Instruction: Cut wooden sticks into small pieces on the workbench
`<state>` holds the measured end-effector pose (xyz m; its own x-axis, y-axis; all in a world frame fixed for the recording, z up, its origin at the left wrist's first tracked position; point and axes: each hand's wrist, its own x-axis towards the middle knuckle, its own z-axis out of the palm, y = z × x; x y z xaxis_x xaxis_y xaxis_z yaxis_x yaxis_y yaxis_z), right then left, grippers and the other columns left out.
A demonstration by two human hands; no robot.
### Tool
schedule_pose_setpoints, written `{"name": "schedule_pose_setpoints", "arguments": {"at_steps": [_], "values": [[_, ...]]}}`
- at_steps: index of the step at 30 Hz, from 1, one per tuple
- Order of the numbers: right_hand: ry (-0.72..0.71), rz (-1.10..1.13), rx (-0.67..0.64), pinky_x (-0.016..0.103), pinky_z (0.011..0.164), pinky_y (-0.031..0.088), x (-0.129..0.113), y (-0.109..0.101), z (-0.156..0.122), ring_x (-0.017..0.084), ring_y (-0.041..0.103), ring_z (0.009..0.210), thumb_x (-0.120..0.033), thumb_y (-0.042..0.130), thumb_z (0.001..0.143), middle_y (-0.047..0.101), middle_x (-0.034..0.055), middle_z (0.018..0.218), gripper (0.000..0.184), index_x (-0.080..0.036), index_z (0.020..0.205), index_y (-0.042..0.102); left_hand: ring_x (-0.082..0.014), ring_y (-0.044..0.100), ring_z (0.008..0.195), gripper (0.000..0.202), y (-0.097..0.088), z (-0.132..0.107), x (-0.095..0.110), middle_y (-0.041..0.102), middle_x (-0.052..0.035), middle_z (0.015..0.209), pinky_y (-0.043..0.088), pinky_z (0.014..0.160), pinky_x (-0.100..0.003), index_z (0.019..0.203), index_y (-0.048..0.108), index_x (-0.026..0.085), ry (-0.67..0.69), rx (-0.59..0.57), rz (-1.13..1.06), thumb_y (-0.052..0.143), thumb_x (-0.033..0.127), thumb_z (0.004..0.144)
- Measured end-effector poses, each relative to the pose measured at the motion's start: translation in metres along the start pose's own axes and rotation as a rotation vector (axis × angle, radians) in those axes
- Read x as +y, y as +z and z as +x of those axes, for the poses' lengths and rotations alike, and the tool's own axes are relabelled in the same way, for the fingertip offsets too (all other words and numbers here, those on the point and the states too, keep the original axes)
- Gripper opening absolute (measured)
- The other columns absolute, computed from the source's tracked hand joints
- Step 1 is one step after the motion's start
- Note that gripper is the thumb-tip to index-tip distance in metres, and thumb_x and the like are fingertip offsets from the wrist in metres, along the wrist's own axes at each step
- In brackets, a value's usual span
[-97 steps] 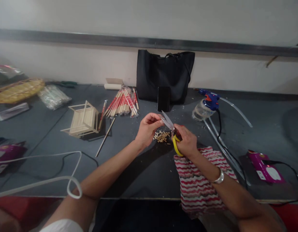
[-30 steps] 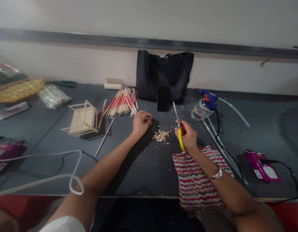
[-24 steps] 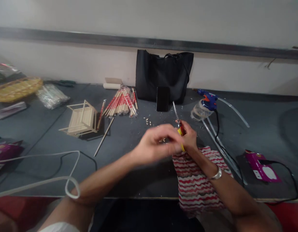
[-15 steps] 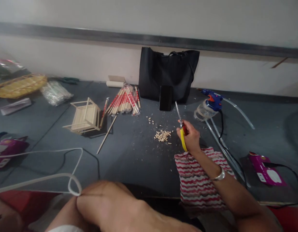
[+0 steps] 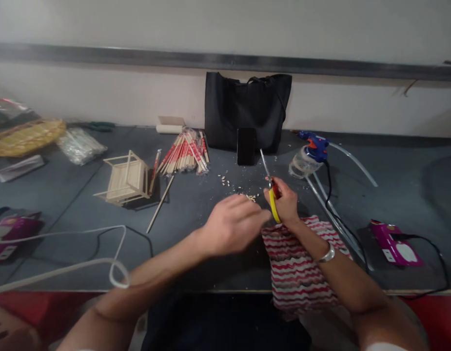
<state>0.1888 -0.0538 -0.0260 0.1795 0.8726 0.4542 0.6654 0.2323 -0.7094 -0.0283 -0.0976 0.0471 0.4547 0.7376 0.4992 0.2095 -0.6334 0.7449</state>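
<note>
My right hand (image 5: 286,200) grips a pair of scissors (image 5: 274,204) by the yellow and red handles, with the blades pointing away toward the phone. My left hand (image 5: 234,225) hovers just left of the scissors, slightly blurred. Its fingers are curled together, and I cannot make out what is in them. Behind it a pile of small cut wooden bits (image 5: 251,198) is mostly hidden, with a few loose bits (image 5: 224,181) farther back. Beneath my right wrist lies a striped red, white and grey cloth (image 5: 302,273), draped over the table's front edge.
A small stick-built chair frame (image 5: 128,179), one loose stick (image 5: 160,204) and red-wrapped chopsticks (image 5: 185,152) lie to the left. A black bag (image 5: 225,112) and phone (image 5: 246,146) stand at the back. On the right are a blue glue gun (image 5: 315,144) on a jar and a purple box (image 5: 395,246).
My left arm has swung up from near my body, bringing the left hand over the table beside the scissors. My right hand keeps its grip; the view has shifted slightly.
</note>
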Motion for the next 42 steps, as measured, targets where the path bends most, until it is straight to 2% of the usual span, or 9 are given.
{"name": "schedule_pose_setpoints", "arguments": {"at_steps": [4, 7, 11, 19, 22, 27, 30, 36, 42], "values": [[0.011, 0.004, 0.003, 0.030, 0.068, 0.055, -0.001, 0.001, 0.000, 0.018, 0.066, 0.068, -0.038, 0.060, 0.078, 0.076, 0.0049, 0.088, 0.037, -0.019, 0.108, 0.071, -0.0195, 0.056, 0.072, 0.024, -0.004, 0.018, -0.056, 0.066, -0.0072, 0.074, 0.046, 0.072, -0.032, 0.075, 0.071, 0.021, 0.023, -0.147, 0.377, 0.051, 0.020, 0.088], [0.017, 0.027, -0.005, 0.030, 0.067, 0.054, -0.003, 0.002, 0.001, 0.017, 0.064, 0.066, -0.038, 0.059, 0.077, 0.075, 0.0041, 0.086, 0.037, -0.020, 0.107, 0.071, -0.0201, 0.057, 0.074, 0.020, -0.013, 0.012, -0.080, 0.066, -0.0064, 0.074, 0.046, 0.071, -0.032, 0.075, 0.070, 0.021, -0.027, -0.253, 0.485, 0.052, 0.013, 0.081], [0.020, 0.016, -0.029, 0.029, 0.065, 0.053, -0.006, 0.001, 0.000, 0.016, 0.063, 0.064, -0.038, 0.059, 0.077, 0.074, 0.0029, 0.084, 0.037, -0.021, 0.107, 0.071, -0.0210, 0.058, 0.074, 0.016, -0.017, 0.007, -0.084, 0.065, -0.0058, 0.074, 0.047, 0.073, -0.033, 0.075, 0.069, 0.021, -0.069, -0.349, 0.488, 0.056, 0.013, 0.077], [0.000, -0.022, -0.047, 0.026, 0.060, 0.050, -0.009, -0.002, 0.000, 0.014, 0.058, 0.056, -0.037, 0.060, 0.076, 0.069, -0.0009, 0.068, 0.037, -0.019, 0.106, 0.072, -0.0171, 0.060, 0.072, 0.015, -0.014, 0.007, -0.084, 0.063, -0.0033, 0.073, 0.048, 0.072, -0.028, 0.072, 0.065, 0.020, -0.147, -0.396, 0.413, 0.055, 0.012, 0.079], [-0.058, -0.042, -0.034, 0.026, 0.060, 0.052, -0.010, -0.002, -0.003, 0.014, 0.059, 0.056, -0.037, 0.060, 0.079, 0.069, -0.0002, 0.069, 0.036, -0.018, 0.108, 0.071, -0.0147, 0.060, 0.069, 0.011, -0.013, 0.010, -0.078, 0.066, -0.0018, 0.073, 0.048, 0.069, -0.026, 0.072, 0.067, 0.019, -0.255, -0.266, 0.232, 0.059, 0.013, 0.078], [-0.220, -0.052, 0.000, 0.030, 0.072, 0.056, -0.016, -0.001, -0.009, 0.018, 0.066, 0.073, -0.030, 0.054, 0.086, 0.073, 0.0038, 0.087, 0.034, -0.021, 0.116, 0.068, -0.0110, 0.057, 0.058, 0.017, 0.000, 0.028, -0.064, 0.067, 0.0002, 0.065, 0.047, 0.059, -0.024, 0.072, 0.070, 0.017, -0.484, 0.210, -0.498, 0.077, 0.032, 0.072], [-0.309, -0.087, -0.051, 0.030, 0.070, 0.057, -0.017, 0.000, -0.012, 0.018, 0.064, 0.072, -0.024, 0.054, 0.085, 0.069, 0.0018, 0.082, 0.037, -0.022, 0.120, 0.066, -0.0097, 0.058, 0.056, 0.026, 0.014, 0.038, -0.060, 0.065, 0.0017, 0.059, 0.049, 0.062, -0.023, 0.068, 0.070, 0.017, -0.498, 0.358, -0.815, 0.086, 0.037, 0.063], [-0.440, -0.183, -0.106, 0.030, 0.075, 0.057, -0.017, -0.001, -0.014, 0.019, 0.066, 0.079, -0.017, 0.056, 0.080, 0.071, 0.0042, 0.091, 0.042, -0.020, 0.121, 0.065, -0.0109, 0.063, 0.059, 0.038, 0.035, 0.038, -0.061, 0.068, 0.0014, 0.061, 0.052, 0.067, -0.024, 0.065, 0.068, 0.016, -0.512, 0.427, -0.988, 0.093, 0.043, 0.055], [-0.478, -0.262, -0.123, 0.031, 0.076, 0.056, -0.020, -0.003, -0.017, 0.021, 0.067, 0.083, -0.015, 0.057, 0.078, 0.070, 0.0050, 0.090, 0.045, -0.019, 0.122, 0.064, -0.0098, 0.059, 0.059, 0.036, 0.037, 0.035, -0.063, 0.065, 0.0034, 0.062, 0.051, 0.065, -0.023, 0.068, 0.069, 0.017, -0.521, 0.462, -1.011, 0.094, 0.040, 0.055]]}}
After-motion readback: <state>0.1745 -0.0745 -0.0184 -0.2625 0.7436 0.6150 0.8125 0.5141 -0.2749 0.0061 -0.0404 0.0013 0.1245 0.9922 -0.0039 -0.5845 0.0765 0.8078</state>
